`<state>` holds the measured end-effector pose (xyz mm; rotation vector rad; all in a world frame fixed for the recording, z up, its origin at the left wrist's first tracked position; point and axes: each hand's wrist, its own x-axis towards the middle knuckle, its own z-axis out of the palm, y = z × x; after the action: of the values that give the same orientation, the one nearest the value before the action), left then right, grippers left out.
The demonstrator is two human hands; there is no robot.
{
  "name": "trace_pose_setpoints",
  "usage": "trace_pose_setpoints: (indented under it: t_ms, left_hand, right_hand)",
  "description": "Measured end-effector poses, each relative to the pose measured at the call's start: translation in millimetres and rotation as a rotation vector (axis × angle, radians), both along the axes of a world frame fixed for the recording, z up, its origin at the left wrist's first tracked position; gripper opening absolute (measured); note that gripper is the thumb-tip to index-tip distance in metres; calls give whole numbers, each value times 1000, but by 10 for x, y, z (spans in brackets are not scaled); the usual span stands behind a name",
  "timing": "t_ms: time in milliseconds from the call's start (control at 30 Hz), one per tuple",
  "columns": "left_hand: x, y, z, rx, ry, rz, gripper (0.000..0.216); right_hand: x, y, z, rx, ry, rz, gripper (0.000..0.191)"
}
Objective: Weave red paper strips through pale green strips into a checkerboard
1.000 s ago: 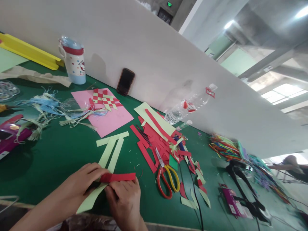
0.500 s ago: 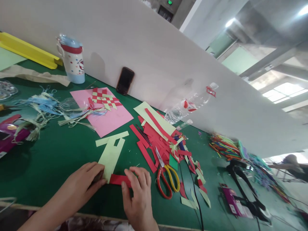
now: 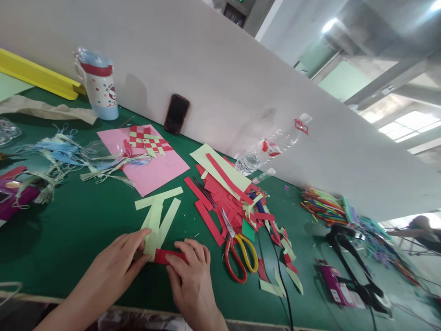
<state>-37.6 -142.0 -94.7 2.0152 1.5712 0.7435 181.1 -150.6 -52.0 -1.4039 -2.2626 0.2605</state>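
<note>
Near the front of the green table, my left hand [image 3: 122, 259] pinches the lower end of several pale green paper strips [image 3: 155, 225] between thumb and fingers. The strips fan out away from me, and one loose pale green strip [image 3: 159, 198] lies across their far ends. My right hand [image 3: 193, 271] has its thumb and fingers closed on a red paper strip [image 3: 161, 256]. The red strip's left end meets the pale green strips beside my left fingertips; whether it passes under them is hidden. Scissors [image 3: 237, 250] with red and yellow handles lie right of my right hand.
A woven red-and-green paper piece [image 3: 146, 139] rests on pink paper [image 3: 156, 172]. Red scraps [image 3: 225, 204] lie behind the scissors. A phone [image 3: 177, 114], a bottle [image 3: 272, 147] and a cup [image 3: 99, 87] stand along the partition. A black cable [image 3: 284, 289] runs at the right.
The pale green strips have spread apart into a fan. My right hand has shifted slightly left along the red strip, closer to my left hand.
</note>
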Motion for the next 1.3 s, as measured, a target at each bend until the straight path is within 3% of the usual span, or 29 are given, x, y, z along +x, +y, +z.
trace_pose_setpoints:
  t_ms: [300,467,633,933,1133,1300]
  left_hand:
    - [-22,4,-69,44,6,5,30]
    - [-85,27,73,-5,-63,-49,26]
    - [-56,14,149,-73,-46,-89,22]
    - [-55,-46,-76,-14,-30,-5,42]
    - [-116,-12,79,-60,-12,-218,12]
    - [-146,-8,123,-96,-16,-304,21]
  right_hand:
    - [-164,90,15,-54,-7,172,21]
    - [-183,86,3,-45,35,179,14]
    - [-63,91,48,-16,37,23,21]
    - [13,71,29,-113,-19,-69,15]
    - [-13,120,62,-152,26,-58,17]
    - [-69,190,66,-152,-59,14,25]
